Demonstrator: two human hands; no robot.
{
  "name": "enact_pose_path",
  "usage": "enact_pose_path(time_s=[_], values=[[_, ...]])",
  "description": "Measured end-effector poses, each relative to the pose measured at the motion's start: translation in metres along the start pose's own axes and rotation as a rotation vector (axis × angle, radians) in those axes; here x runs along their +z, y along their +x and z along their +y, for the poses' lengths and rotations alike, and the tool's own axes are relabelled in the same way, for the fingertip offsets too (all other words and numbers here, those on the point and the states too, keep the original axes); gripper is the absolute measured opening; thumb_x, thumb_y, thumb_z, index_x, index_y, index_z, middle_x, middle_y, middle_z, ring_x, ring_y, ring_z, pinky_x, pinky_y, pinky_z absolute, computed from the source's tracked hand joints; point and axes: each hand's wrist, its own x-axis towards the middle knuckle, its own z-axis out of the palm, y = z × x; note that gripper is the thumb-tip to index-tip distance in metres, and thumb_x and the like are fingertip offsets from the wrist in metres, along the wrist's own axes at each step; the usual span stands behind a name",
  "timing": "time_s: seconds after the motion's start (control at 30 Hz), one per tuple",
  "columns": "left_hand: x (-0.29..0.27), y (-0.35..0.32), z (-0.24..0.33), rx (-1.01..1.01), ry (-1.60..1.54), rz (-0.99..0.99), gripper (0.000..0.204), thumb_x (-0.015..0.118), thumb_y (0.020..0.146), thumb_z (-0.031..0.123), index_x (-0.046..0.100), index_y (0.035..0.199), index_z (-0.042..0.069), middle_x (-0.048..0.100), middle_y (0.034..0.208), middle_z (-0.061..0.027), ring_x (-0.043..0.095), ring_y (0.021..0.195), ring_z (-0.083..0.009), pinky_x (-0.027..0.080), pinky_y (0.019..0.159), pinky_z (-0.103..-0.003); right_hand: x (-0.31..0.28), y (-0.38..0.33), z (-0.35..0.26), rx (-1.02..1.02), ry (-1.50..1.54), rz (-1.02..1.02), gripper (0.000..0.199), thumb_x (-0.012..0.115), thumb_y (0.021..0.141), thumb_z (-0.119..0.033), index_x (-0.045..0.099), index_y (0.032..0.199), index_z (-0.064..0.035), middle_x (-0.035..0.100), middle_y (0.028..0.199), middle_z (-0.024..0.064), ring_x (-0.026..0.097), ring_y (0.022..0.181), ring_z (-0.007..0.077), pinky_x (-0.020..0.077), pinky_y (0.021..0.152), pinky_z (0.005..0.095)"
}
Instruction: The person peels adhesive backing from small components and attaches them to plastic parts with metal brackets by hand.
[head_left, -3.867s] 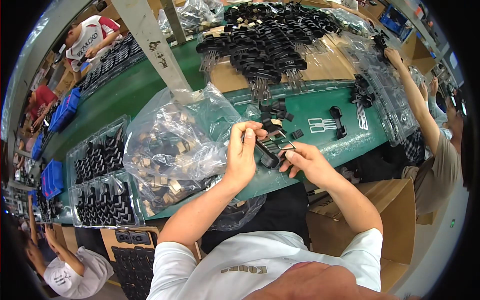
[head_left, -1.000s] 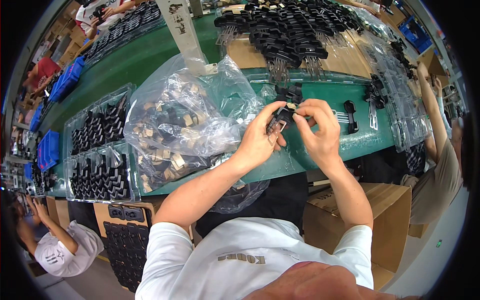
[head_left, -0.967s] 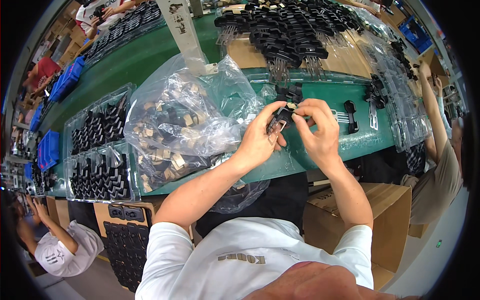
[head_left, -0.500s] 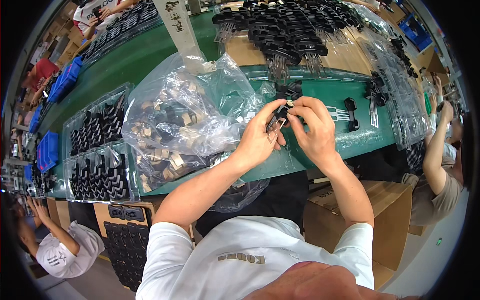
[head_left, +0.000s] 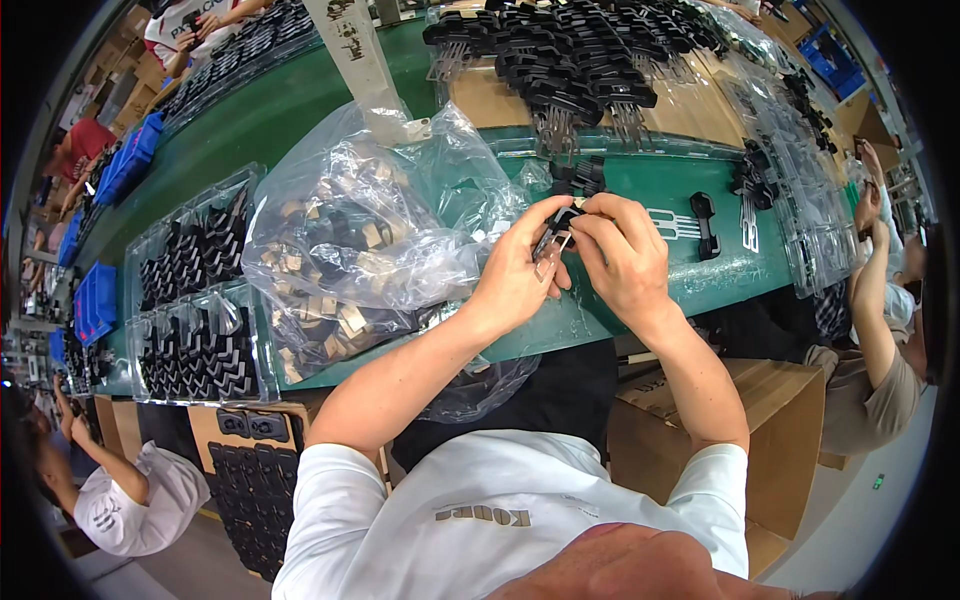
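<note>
Black plastic part is pinched between left hand and right hand over the green table, its long axis running from 1 to 7 o'clock. Clear bag crowds 9 o'clock; bare surface lies toward 3 o'clock.

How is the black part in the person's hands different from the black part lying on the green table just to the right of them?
The held black part is gripped between the left hand and right hand, lifted off the surface; the loose black part lies flat on the green table, untouched. The held one is mostly covered by fingers; the loose one shows whole, elongated, beside a white printed mark. Both are small, dark, moulded pieces.
</note>
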Motion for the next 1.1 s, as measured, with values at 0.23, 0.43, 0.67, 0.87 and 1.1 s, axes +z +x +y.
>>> enact_pose_path(time_s=[0.23,0.43,0.67,0.87,1.1], values=[[0.0006,-0.0007,0.0004,0.018,-0.004,0.007,0.052,0.045,0.098,-0.005,0.047,0.148,0.007,0.063,0.09,-0.0095,0.059,0.067,-0.0121,0.049,0.059,-0.024,-0.0012,0.0011,-0.0009,-0.01,-0.013,0.004,0.02,0.077,0.076,0.002,0.071,0.093,-0.0065,0.066,0.107,0.0046,0.063,0.081,0.0211,0.0521,0.068,0.0314],[-0.0006,-0.0002,-0.0009,0.022,0.005,0.008,0.052,0.046,0.097,-0.004,0.047,0.148,0.008,0.063,0.088,-0.009,0.058,0.066,-0.0118,0.049,0.058,-0.024,0.0001,-0.0013,0.0001,-0.012,-0.023,0.012,0.02,0.077,0.075,0.002,0.071,0.093,-0.0065,0.066,0.106,0.0045,0.063,0.08,0.0209,0.0519,0.067,0.0312],[-0.0012,-0.0003,-0.0026,0.034,0.008,0.008,0.052,0.046,0.097,-0.004,0.048,0.148,0.007,0.064,0.09,-0.0095,0.058,0.066,-0.0114,0.049,0.057,-0.023,-0.0014,-0.0023,-0.0018,-0.015,-0.03,-0.005,0.021,0.077,0.075,0.002,0.072,0.093,-0.0064,0.066,0.105,0.0045,0.063,0.079,0.0207,0.0519,0.067,0.0313],[-0.0011,-0.0002,-0.0013,0.03,0.021,0.008,0.052,0.047,0.097,-0.004,0.047,0.147,0.006,0.064,0.093,-0.0098,0.059,0.067,-0.011,0.05,0.057,-0.023,-0.0026,0.0,-0.0028,0.057,0.023,-0.019,0.021,0.077,0.075,0.002,0.072,0.093,-0.0058,0.067,0.105,0.005,0.063,0.08,0.021,0.0524,0.069,0.032],[0.0001,0.0009,0.0007,-0.007,-0.013,0.018,0.054,0.041,0.096,-0.01,0.045,0.148,0.005,0.062,0.095,-0.0129,0.059,0.065,-0.0123,0.05,0.055,-0.024,-0.0061,0.0012,-0.0045,0.208,0.133,-0.031,0.021,0.078,0.075,0.003,0.071,0.093,-0.0053,0.068,0.104,0.0053,0.064,0.081,0.0216,0.0532,0.071,0.0326]])
